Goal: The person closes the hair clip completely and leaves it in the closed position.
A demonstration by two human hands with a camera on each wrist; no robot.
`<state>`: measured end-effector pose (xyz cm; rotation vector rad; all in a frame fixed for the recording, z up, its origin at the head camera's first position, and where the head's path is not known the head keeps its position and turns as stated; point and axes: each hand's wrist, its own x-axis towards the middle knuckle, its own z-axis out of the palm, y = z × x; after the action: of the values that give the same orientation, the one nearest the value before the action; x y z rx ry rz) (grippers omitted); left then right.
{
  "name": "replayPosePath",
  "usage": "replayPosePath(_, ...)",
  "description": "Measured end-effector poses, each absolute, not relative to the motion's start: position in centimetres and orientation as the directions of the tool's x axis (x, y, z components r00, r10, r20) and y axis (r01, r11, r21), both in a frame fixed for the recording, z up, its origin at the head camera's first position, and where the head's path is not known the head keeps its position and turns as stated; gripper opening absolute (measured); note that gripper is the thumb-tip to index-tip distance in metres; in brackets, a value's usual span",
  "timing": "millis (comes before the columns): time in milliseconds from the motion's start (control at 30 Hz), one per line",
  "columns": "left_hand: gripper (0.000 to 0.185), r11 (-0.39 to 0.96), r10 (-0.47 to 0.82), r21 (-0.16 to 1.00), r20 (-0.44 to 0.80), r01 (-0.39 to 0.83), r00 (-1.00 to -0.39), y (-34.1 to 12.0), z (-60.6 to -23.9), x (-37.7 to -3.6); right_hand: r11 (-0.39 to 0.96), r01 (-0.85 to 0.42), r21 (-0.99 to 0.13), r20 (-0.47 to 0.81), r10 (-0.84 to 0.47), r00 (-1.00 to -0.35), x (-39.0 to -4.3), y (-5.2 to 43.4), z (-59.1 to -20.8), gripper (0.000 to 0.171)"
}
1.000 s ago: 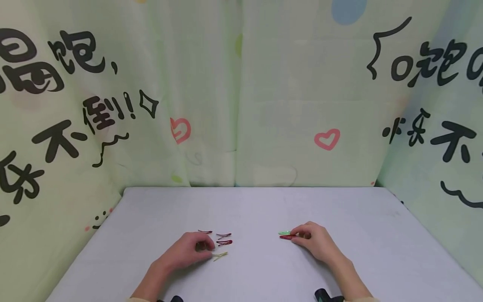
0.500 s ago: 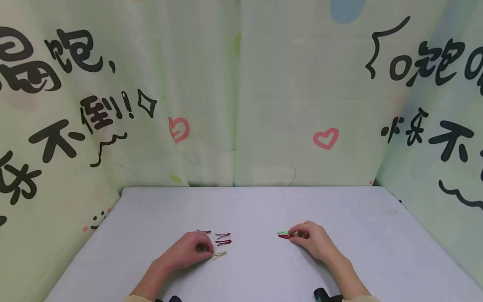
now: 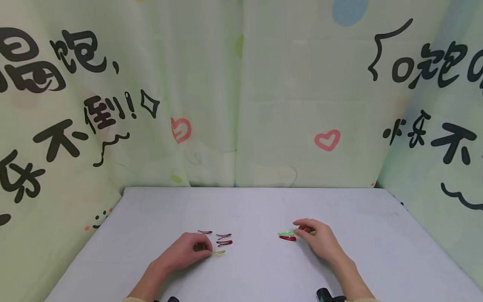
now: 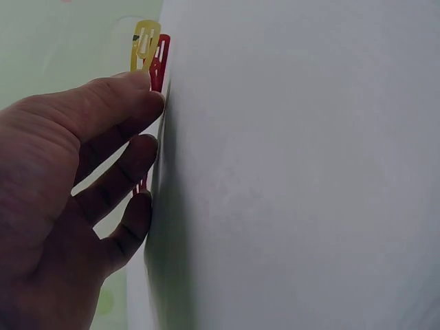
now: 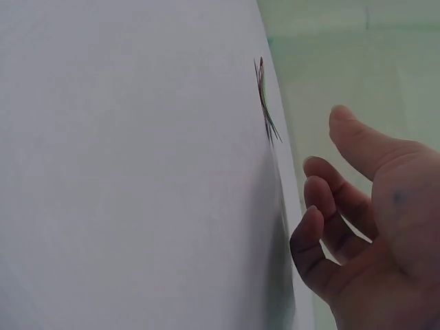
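On the white table (image 3: pixel 256 209) my left hand (image 3: pixel 203 247) rests with its fingertips against one end of a yellow hair clip (image 3: pixel 219 252). The left wrist view shows the same yellow clip (image 4: pixel 144 45) just past the index fingertip (image 4: pixel 146 84), with a red clip (image 4: pixel 160 62) beside it. Three dark red clips (image 3: pixel 224 243) lie just beyond. My right hand (image 3: pixel 303 230) hovers with relaxed fingers and holds nothing. Just to its left lie a green clip (image 3: pixel 286 233) and a red clip (image 3: pixel 287 238). In the right wrist view that pair (image 5: pixel 265 103) lies apart from the fingers (image 5: pixel 316 172).
Pale green curtains (image 3: pixel 241 105) with black lettering and pink hearts close off the table at the back and both sides. A dark wrist device (image 3: pixel 326 295) shows at the bottom edge.
My right hand has let go of the green and red clips and drawn back a little to the right. The yellow clip at my left fingertips now lies flatter.
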<state>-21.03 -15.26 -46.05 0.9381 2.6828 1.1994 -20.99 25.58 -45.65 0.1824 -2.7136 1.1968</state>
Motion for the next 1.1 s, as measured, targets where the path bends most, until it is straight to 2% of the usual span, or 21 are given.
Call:
replayPosePath(567,0.009,0.503,0.457,0.741,0.210,0.446,-0.864,-15.4,-45.0,-21.0,0.605,-0.218,-0.766,0.264,-0.013,-0.964,-20.4,25.3,-43.7,0.031)
replayPosePath(900,0.004,0.401,0.318,0.847,0.228,0.348,-0.920,-14.8,-43.7,-20.1,0.580,-0.281,-0.765,0.330,-0.022,-0.944,-19.7,25.0,-42.8,0.028)
replayPosePath(1100,0.005,0.332,0.280,0.883,0.243,0.331,-0.929,-14.4,-43.2,-19.9,0.540,-0.309,-0.783,0.350,-0.028,-0.936,-19.2,24.5,-42.0,0.027)
